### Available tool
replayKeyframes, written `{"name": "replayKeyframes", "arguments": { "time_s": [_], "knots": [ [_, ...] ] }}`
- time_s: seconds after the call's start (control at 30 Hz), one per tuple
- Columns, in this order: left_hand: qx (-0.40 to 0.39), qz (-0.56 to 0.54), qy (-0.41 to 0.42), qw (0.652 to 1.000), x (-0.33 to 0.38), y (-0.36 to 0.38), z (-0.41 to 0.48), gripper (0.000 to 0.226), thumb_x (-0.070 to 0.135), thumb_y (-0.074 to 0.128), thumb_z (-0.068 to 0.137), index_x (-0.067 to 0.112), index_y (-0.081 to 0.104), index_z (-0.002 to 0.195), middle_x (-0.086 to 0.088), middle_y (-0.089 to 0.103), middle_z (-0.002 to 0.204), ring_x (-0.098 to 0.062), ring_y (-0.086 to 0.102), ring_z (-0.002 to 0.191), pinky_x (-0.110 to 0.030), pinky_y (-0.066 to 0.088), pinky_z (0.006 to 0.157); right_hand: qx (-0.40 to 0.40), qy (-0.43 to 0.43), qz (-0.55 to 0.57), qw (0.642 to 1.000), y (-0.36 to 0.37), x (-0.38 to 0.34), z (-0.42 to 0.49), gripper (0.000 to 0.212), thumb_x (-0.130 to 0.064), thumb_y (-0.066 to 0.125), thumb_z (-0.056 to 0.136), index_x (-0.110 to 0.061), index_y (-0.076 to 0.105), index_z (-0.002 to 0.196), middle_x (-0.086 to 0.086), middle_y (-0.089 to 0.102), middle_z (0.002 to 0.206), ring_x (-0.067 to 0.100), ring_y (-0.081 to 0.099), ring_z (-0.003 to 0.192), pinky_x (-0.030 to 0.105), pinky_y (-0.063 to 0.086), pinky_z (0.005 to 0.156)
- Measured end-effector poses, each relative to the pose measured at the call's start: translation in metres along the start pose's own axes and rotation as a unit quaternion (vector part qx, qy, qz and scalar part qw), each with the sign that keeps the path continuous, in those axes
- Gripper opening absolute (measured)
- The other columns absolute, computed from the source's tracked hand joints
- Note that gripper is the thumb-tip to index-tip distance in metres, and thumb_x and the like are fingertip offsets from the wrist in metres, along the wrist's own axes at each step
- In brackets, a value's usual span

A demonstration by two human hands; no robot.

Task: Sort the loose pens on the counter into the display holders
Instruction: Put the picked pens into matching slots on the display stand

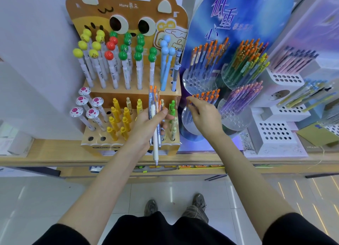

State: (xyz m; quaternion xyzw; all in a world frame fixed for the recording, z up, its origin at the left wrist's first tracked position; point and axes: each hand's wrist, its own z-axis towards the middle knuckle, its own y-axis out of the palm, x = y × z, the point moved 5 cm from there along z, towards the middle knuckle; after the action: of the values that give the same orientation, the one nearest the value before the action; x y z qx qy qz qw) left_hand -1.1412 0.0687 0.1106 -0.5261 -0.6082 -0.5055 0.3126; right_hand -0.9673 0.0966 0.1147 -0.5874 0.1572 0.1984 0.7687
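Observation:
My left hand (146, 124) grips a bundle of pens (154, 105), several with orange caps and one white pen hanging lowest, in front of the brown cat-shaped display (128, 96). My right hand (203, 112) reaches over the clear round holder (189, 123) at the lower left of the blue display and pinches an orange-capped pen (189, 104) with curled fingers. More orange-capped pens (207, 96) stand in that holder behind the hand.
The blue display carries more clear holders of pens (245, 65). White perforated stands (275, 131) with pens sit to the right. The cat display holds ball-topped pens (113, 57) and yellow pens (119, 118). The wooden counter edge (55, 158) runs below.

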Motion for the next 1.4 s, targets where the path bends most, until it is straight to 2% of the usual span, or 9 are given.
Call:
{"name": "replayKeyframes", "arguments": {
  "time_s": [0.17,0.33,0.47,0.7,0.9,1.0,1.13,1.3,1.4],
  "knots": [
    [-0.022,-0.015,-0.008,1.0,0.0,0.004,-0.003,0.008,0.015,0.057,0.094,0.008,0.055,0.098,-0.003,0.071,0.076,-0.008,0.048,0.048,-0.02,0.042,0.043,-0.043,0.027,-0.029,0.998,0.003,0.001,0.01,0.033,-0.022,0.044,0.099,-0.026,0.056,0.129,0.004,0.071,0.097,0.029,0.062,0.09,0.034,0.045,0.064],
    [-0.057,-0.033,-0.033,0.997,-0.003,0.007,-0.005,0.012,0.009,0.051,0.096,0.005,0.058,0.104,-0.001,0.069,0.073,-0.007,0.042,0.046,-0.019,0.038,0.041,-0.05,0.051,0.111,0.991,0.005,0.003,0.004,0.04,-0.017,0.046,0.099,-0.023,0.047,0.138,-0.004,0.052,0.062,0.024,0.052,0.068,0.036,0.044,0.065],
    [-0.075,-0.043,-0.043,0.995,-0.006,0.009,-0.006,0.009,0.006,0.046,0.097,0.009,0.053,0.101,-0.002,0.067,0.071,-0.008,0.039,0.045,-0.019,0.037,0.041,-0.022,0.059,0.145,0.987,-0.001,0.003,0.0,0.036,-0.024,0.055,0.096,-0.023,0.053,0.132,0.0,0.051,0.054,0.015,0.049,0.057,0.034,0.043,0.063],
    [-0.054,-0.027,-0.034,0.998,-0.011,0.008,-0.003,0.007,0.005,0.046,0.096,0.01,0.05,0.098,-0.002,0.066,0.071,-0.01,0.04,0.045,-0.021,0.037,0.041,-0.006,0.075,0.085,0.994,-0.003,0.011,0.003,0.007,-0.02,0.059,0.092,-0.019,0.06,0.099,-0.007,0.048,0.053,0.015,0.051,0.056,0.028,0.035,0.052],
    [-0.066,-0.006,-0.015,0.998,-0.01,0.009,-0.003,0.006,0.006,0.048,0.097,0.01,0.053,0.099,-0.003,0.066,0.075,-0.012,0.045,0.049,-0.022,0.039,0.044,-0.034,0.073,0.099,0.992,-0.006,0.004,-0.001,0.018,-0.02,0.056,0.094,-0.021,0.058,0.112,0.005,0.054,0.058,0.027,0.059,0.062,0.038,0.047,0.062],
    [-0.085,0.006,-0.017,0.996,-0.01,0.01,-0.003,0.009,0.013,0.051,0.097,0.01,0.055,0.104,-0.004,0.069,0.077,-0.013,0.053,0.053,-0.024,0.043,0.046,-0.016,0.097,0.246,0.964,-0.019,-0.008,-0.007,0.019,-0.022,0.057,0.095,-0.021,0.06,0.114,0.007,0.053,0.055,0.022,0.055,0.057,0.033,0.044,0.057],
    [-0.099,0.013,-0.026,0.995,-0.012,0.015,-0.002,0.014,0.015,0.051,0.097,0.011,0.056,0.11,-0.005,0.074,0.081,-0.012,0.063,0.059,-0.024,0.051,0.05,-0.11,0.131,0.398,0.901,-0.022,-0.027,-0.012,0.017,-0.024,0.064,0.091,-0.016,0.064,0.076,-0.018,0.05,0.05,-0.002,0.046,0.046,0.008,0.035,0.048],
    [-0.128,0.006,-0.021,0.991,-0.013,0.026,-0.001,0.014,0.013,0.05,0.098,0.018,0.061,0.105,-0.005,0.075,0.084,-0.015,0.071,0.071,-0.027,0.056,0.055,-0.15,0.158,0.481,0.849,-0.021,-0.033,-0.021,0.01,-0.002,0.065,0.087,-0.002,0.063,0.077,-0.002,0.055,0.063,-0.004,0.052,0.045,0.007,0.039,0.045],
    [-0.122,-0.009,-0.043,0.992,-0.018,0.029,0.0,0.015,0.014,0.052,0.096,0.016,0.061,0.108,-0.005,0.076,0.091,-0.02,0.073,0.085,-0.03,0.059,0.064,-0.128,0.174,0.458,0.862,-0.026,-0.022,-0.022,0.009,-0.005,0.067,0.086,-0.007,0.067,0.078,-0.004,0.058,0.066,0.0,0.05,0.049,0.012,0.04,0.048]
  ]
}}
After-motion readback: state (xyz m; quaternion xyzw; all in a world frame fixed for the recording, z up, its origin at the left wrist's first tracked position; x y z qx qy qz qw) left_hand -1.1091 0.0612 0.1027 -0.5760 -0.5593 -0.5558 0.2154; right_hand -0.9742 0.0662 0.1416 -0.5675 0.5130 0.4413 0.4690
